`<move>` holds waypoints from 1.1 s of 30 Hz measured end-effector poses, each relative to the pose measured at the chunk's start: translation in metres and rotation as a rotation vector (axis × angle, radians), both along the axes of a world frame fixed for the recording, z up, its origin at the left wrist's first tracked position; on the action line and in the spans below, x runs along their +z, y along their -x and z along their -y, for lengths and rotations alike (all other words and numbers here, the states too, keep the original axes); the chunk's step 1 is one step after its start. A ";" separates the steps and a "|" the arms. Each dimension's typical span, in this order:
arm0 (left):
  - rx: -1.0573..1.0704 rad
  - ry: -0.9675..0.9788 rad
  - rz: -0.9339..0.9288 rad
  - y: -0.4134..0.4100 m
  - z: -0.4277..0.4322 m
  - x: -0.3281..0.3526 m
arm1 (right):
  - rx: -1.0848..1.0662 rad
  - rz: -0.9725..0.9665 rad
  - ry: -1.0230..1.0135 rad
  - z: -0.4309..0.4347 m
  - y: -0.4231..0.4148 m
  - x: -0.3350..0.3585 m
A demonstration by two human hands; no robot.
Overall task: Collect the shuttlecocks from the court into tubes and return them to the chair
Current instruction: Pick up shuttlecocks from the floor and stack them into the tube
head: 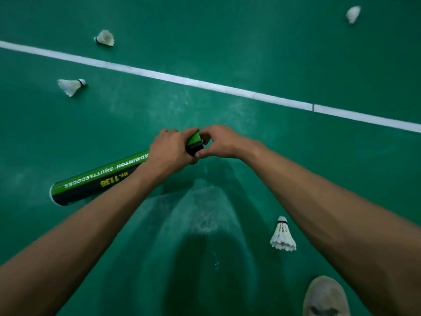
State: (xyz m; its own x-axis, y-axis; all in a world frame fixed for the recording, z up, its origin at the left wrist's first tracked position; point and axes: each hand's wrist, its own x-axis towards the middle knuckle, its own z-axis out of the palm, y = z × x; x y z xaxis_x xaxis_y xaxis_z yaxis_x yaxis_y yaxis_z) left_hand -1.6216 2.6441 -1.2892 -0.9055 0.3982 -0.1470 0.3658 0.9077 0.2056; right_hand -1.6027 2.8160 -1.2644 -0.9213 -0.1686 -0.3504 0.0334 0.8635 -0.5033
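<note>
The tube (pixel 109 176), green and black with white and yellow lettering, is in both my hands over the green court floor (pixel 341 65). It slants from its far end low on my left up to the end between my hands.

Both my bare forearms reach forward and meet near the middle of the view. My left hand (pixel 169 151) wraps the tube from above just short of its right end, back of the hand up, with its fingers curled round the barrel and gripping it. My right hand (pixel 218 142) comes in from the other side with the wrist bent inward. Its fingers (pixel 205 133) curl over the tube's end and the thumb presses the dark band from below, pinching that end. I cannot tell if anything else is under those fingers.

The nearest shuttlecock (pixel 283 234) lies on the floor just beside my right forearm, cork pointing away from me. A second shuttlecock (pixel 70 86) lies on its side well to the left, on my side of the white line (pixel 205 84). A third shuttlecock (pixel 104 38) lies beyond that line on the left, and a fourth shuttlecock (pixel 353 14) lies far off at the upper right. My pale shoe (pixel 325 297) shows at the bottom right.
</note>
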 end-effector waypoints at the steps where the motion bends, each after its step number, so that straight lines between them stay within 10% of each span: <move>1: -0.026 0.012 0.000 -0.003 -0.007 0.001 | -0.036 0.002 -0.014 -0.005 -0.008 0.000; 15: -0.399 0.018 0.088 -0.079 -0.150 0.006 | -0.310 0.551 -0.373 -0.105 -0.106 0.018; 33: -0.230 0.050 0.043 -0.064 -0.123 0.015 | -0.379 0.717 -0.511 -0.098 -0.162 -0.068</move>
State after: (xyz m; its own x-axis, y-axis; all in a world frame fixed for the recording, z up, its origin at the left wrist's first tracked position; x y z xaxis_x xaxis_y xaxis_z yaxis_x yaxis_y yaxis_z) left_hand -1.5581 2.7670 -1.2741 -0.7845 0.5842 -0.2082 0.5555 0.8111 0.1829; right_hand -1.4409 2.9145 -1.3321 -0.4210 0.4264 -0.8006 0.5097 0.8413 0.1801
